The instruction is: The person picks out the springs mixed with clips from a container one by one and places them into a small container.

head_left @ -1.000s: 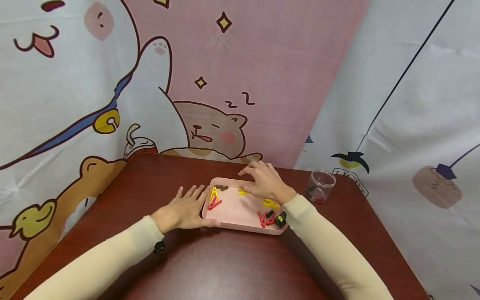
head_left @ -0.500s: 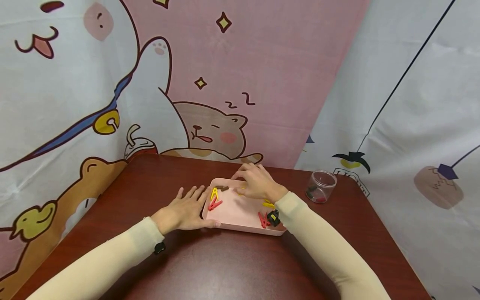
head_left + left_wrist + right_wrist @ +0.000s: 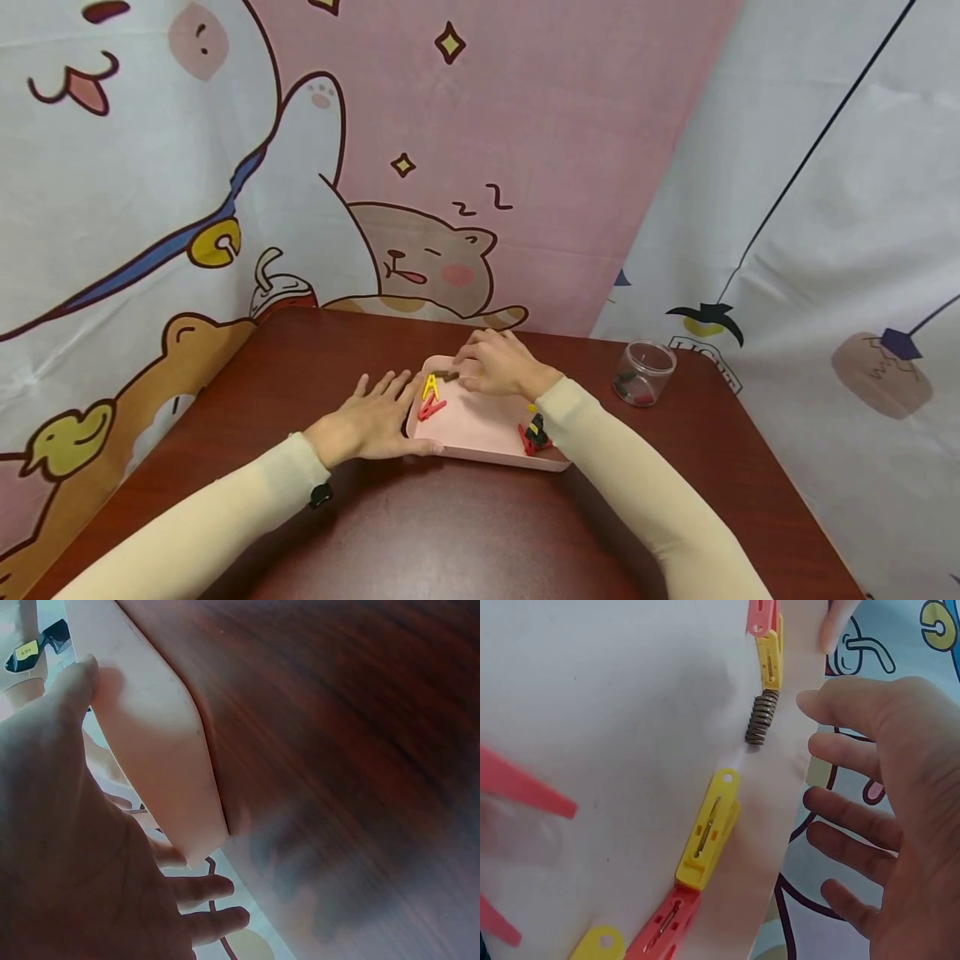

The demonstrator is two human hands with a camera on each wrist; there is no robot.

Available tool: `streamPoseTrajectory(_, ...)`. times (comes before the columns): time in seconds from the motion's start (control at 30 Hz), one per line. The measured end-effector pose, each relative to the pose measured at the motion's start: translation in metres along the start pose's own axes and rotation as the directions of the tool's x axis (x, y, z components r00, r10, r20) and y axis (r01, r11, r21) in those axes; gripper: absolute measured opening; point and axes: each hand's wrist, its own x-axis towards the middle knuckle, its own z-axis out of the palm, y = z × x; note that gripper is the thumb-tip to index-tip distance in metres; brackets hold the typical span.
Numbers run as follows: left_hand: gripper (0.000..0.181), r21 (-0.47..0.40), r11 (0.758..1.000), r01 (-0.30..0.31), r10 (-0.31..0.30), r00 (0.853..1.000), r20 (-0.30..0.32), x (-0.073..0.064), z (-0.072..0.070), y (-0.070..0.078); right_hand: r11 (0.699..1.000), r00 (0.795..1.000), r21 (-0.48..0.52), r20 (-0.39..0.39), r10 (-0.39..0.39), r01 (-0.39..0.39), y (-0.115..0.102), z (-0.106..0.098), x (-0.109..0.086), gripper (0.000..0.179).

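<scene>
Leftward across the tray (image 3: 480, 425) the right hand (image 3: 497, 364) has moved, drawing closer to the spring (image 3: 762, 718), as the left hand (image 3: 371, 421) stays put. We see the right fingers loosely bent and released beside the tray's far edge; whether they touch it, we cannot quite tell. Straight and spread, the left fingers sit unclenched at the tray's left end, the thumb on its near rim. The spring lies inside the tray by its far left corner, just beside a yellow clip (image 3: 430, 387), with a red clip (image 3: 431, 408) on the near side of that. Farther right along the far wall, the right wrist view shows us a second yellow clip (image 3: 707, 832) meeting another red one. A jar (image 3: 658, 379) stands on the table (image 3: 480, 533), well right of the tray.
</scene>
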Motion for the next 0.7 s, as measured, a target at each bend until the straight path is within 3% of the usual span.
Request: streamPoseTrajectory(0.7, 0.141, -0.018, 1.000, 0.007, -0.007, 1.000, 0.006, 0.000, 0.000, -0.001, 0.999, 0.998, -0.044, 0.058, 0.003, -0.001, -0.008, 0.018, 0.017, 0.033)
